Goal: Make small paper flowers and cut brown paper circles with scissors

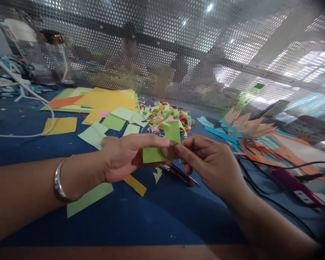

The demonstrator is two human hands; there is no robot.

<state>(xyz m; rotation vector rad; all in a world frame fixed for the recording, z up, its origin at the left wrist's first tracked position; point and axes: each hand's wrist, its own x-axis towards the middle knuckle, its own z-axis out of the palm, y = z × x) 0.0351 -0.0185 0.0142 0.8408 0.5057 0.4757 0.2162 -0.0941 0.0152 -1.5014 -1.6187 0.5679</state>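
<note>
My left hand (124, 155) and my right hand (208, 162) meet above the blue table (141, 216), both pinching a small folded piece of light green paper (162, 146). The left thumb and fingers press on its left part. The right fingertips grip its right edge. A silver bangle (60, 180) circles my left wrist. Red-handled scissors (178, 173) lie on the table just below the hands.
Yellow, orange and green paper sheets (103, 101) lie at the back left, a heap of cut paper scraps (168, 113) in the middle, paper shapes (249, 126) at right. Black cables (262, 173) and a purple device (295, 184) lie right. A perforated metal screen (178, 43) stands behind.
</note>
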